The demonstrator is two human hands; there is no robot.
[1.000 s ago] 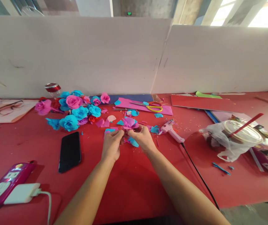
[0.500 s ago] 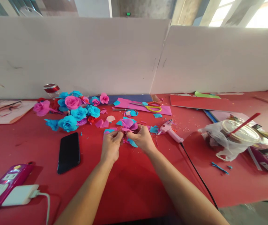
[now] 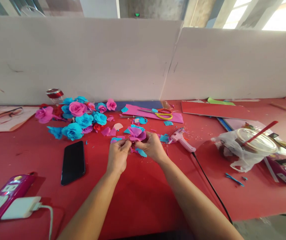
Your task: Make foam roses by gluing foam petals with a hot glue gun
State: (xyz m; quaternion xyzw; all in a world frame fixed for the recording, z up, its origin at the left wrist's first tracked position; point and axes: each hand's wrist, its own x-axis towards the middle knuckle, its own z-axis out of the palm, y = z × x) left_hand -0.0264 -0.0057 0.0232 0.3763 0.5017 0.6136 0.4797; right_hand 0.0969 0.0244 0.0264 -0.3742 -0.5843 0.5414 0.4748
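Note:
Between my two hands is a purple-pink paper flower (image 3: pixel 137 134), its petals opening upward. My left hand (image 3: pixel 118 155) pinches it low on its left side with thumb and fingers closed. From the right, my right hand (image 3: pixel 151 146) grips the flower's lower edge, also closed; the fingertips are partly hidden behind the thumb. Blue and pink paper scraps (image 3: pixel 141 152) lie under and around the hands. A pink glue gun (image 3: pixel 183 140) rests just right of my right hand. Behind the flower, scissors (image 3: pixel 164 116) with yellow and red handles lie on a pink paper strip (image 3: pixel 133 111).
Finished paper flowers (image 3: pixel 84 120) in blue, pink and red cluster at the left. A black phone (image 3: pixel 73 162) lies nearer me, beside a purple power strip (image 3: pixel 11 190) with a white charger. A bagged cup (image 3: pixel 254 141) stands at right. A white partition (image 3: pixel 83 60) closes off the back.
The flower has turned and tipped slightly between my fingers, so its petals show from a different angle. Both hands stay almost in the same place.

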